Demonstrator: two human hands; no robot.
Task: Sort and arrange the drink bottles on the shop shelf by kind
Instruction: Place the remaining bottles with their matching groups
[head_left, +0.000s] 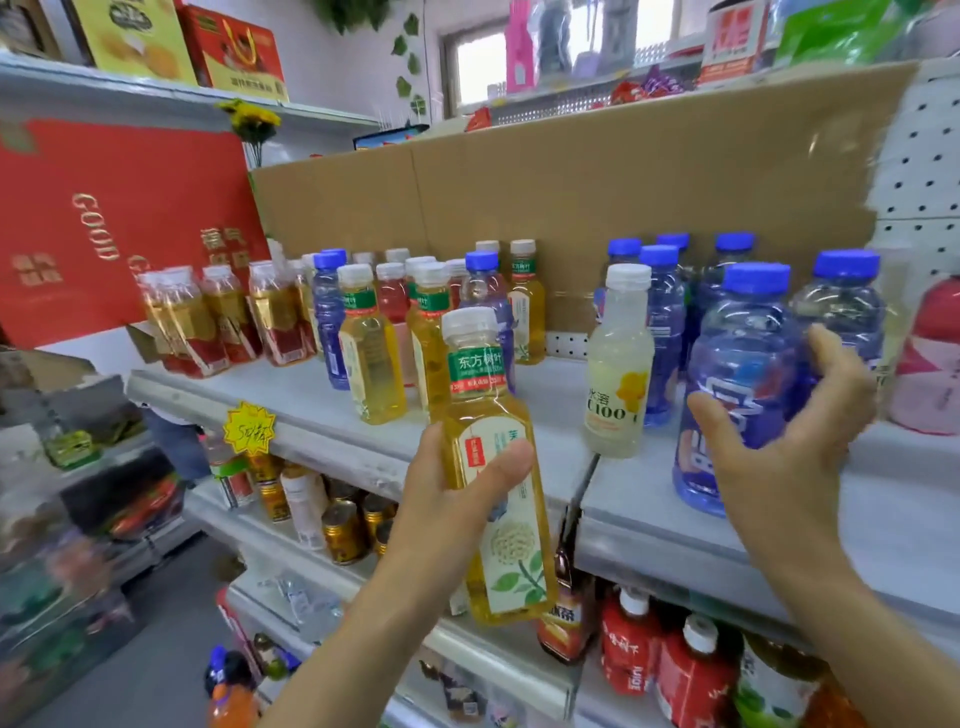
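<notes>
Left hand grips yellow tea bottle, white cap, green neck label.

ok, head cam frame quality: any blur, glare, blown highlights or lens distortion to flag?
Head view: centre is sharp, label on the tea bottle in the left hand readable. Head view: goods at lower left are smeared with blur. Head view: wide-angle lens bows the shelf and the cardboard. Head view: window is blown out; light elsewhere even, no hard shadows.
</notes>
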